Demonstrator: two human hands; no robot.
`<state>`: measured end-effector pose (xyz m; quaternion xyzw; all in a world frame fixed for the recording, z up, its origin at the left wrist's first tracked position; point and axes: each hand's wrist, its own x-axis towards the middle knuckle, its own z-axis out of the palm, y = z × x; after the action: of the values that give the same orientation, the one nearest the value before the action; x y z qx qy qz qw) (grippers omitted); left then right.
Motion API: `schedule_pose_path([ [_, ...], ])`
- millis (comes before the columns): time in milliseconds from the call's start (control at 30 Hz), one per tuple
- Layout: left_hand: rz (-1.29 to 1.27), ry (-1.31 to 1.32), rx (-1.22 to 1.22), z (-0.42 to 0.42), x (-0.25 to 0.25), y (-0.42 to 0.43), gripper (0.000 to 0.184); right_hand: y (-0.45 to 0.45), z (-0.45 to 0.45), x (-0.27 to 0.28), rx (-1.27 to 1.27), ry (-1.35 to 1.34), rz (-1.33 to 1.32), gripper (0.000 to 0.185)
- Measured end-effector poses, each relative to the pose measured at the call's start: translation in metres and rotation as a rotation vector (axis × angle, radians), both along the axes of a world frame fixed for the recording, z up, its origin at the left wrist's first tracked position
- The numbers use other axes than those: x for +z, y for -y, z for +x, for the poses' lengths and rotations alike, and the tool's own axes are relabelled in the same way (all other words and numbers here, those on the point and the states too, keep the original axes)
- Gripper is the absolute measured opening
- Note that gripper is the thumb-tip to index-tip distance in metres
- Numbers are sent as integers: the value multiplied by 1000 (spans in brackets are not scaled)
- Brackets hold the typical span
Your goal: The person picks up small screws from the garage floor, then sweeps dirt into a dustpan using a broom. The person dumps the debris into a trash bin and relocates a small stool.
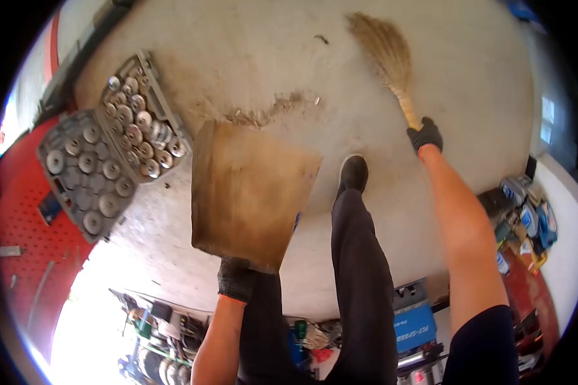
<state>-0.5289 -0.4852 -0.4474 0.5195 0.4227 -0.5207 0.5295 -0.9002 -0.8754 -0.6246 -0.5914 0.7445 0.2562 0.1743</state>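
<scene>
My left hand (pixel 236 280), in a dark glove, grips the near edge of a wide brown dustpan (pixel 257 192), its fingers partly hidden. The pan's far edge lies beside a strip of dark debris (pixel 263 112) on the floor. Out to the right, my right hand (pixel 425 135), also gloved, is closed around the handle of a straw broom (pixel 385 51). The broom's bristles point up and away, apart from the debris. A small dark scrap (pixel 322 39) lies between the bristles and the debris.
An open grey case (pixel 87 173) of round metal pieces lies at the left, by a red perforated panel (pixel 32 256). My shoe (pixel 354 173) is right of the dustpan. Tools, a blue box (pixel 415 327) and assorted items (pixel 526 218) stand at the bottom and right.
</scene>
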Motion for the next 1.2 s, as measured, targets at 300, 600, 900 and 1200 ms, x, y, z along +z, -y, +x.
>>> schedule_pose_path([
  [300,87,-16,31,-78,-130,5,53,6,-37,-91,144,-55,197,64],
  [600,323,55,-105,-83,-54,-3,50,-38,118,49,-714,859,0,38],
  [900,245,236,-41,-66,-89,-60,55,-73,170,184,-481,675,399,46],
  [1200,128,138,79,-48,-75,-58,61,-37,412,111,289,615,401,52],
])
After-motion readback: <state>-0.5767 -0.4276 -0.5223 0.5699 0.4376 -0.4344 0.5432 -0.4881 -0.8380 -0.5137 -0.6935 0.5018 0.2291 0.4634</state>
